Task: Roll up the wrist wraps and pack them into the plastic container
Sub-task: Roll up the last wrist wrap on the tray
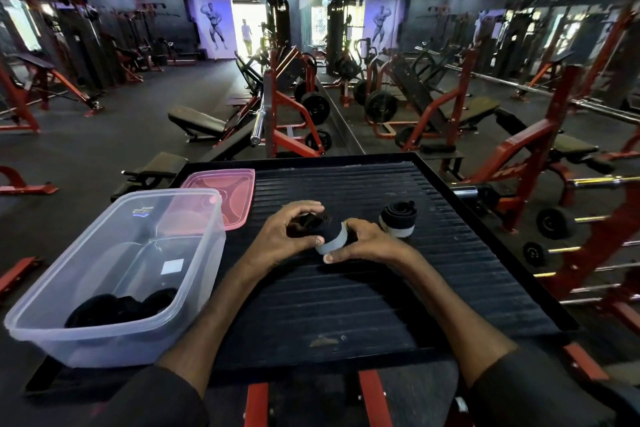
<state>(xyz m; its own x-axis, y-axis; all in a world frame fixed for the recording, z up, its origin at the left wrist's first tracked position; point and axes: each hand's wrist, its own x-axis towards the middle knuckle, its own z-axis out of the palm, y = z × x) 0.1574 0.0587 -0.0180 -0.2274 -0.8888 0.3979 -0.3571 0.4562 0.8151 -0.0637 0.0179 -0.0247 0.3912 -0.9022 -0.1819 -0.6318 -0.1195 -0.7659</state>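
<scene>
A black wrist wrap with a grey edge (330, 234) is rolled tight and held between both hands above the ribbed black platform (346, 295). My left hand (287, 236) grips its left side and my right hand (367, 243) grips its right side. A second rolled wrap (398, 218), black with a grey-white edge, lies on the platform just right of my right hand. The clear plastic container (194, 253) stands at the left with black rolled wraps (121, 308) in its near end.
A pink lid (228, 191) lies behind the container on the platform's far left corner. Red gym benches, weight plates (381, 107) and barbells surround the platform, and a mirror wall runs along the right. A person stands far off by the bright doorway.
</scene>
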